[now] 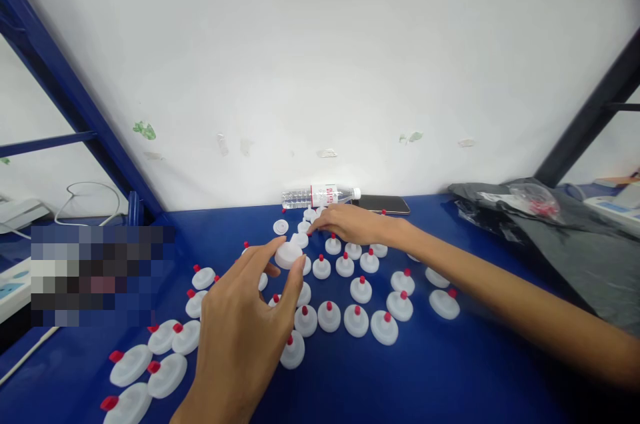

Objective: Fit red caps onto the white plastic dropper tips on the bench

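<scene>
The blue tabletop met a white wall at its rear edge. A dark plastic bag lay at the right; on it rested a clear pouch containing red pieces.

The left hand held a white cap, apparently clamped between thumb and fingers above the surface. The right hand reached across to the rear group of caps, fingertips down among them; whether they were closed on one could not be determined. The step in hand appeared to be the handling of single caps. Any move of the held piece called for steady opposed finger pressure and clearance from its neighbours.

Behind the right hand, a transparent bottle lay on its side, its screw cap fitted; its contents could not be confirmed. A phone lay beside it. Red-tipped discs were spread across the tabletop.
</scene>
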A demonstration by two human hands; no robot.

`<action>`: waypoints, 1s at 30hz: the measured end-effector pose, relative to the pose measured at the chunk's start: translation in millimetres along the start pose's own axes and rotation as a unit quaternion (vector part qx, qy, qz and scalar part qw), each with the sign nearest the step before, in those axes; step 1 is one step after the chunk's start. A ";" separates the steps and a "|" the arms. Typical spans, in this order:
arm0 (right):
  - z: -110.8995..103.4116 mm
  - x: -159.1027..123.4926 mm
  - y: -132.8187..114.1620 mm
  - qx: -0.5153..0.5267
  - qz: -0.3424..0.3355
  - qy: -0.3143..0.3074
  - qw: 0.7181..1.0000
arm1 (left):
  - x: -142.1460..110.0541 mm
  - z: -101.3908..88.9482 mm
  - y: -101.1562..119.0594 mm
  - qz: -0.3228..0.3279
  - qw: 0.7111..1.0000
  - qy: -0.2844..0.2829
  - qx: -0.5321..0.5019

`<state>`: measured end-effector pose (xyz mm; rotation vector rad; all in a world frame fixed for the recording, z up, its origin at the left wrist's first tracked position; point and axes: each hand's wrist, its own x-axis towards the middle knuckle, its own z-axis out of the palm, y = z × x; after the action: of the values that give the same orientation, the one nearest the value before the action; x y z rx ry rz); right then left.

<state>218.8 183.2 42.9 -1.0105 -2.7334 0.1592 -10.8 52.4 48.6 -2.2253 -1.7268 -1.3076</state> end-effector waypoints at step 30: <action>-13.1 -1.6 -1.7 0.073 0.015 -0.045 0.996 | 0.7 -1.5 2.5 -0.018 1.000 -0.022 -0.008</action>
<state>222.1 181.3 55.7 -1.0274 -2.7388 0.4140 -9.6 51.3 51.1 -2.2583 -1.7850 -1.2950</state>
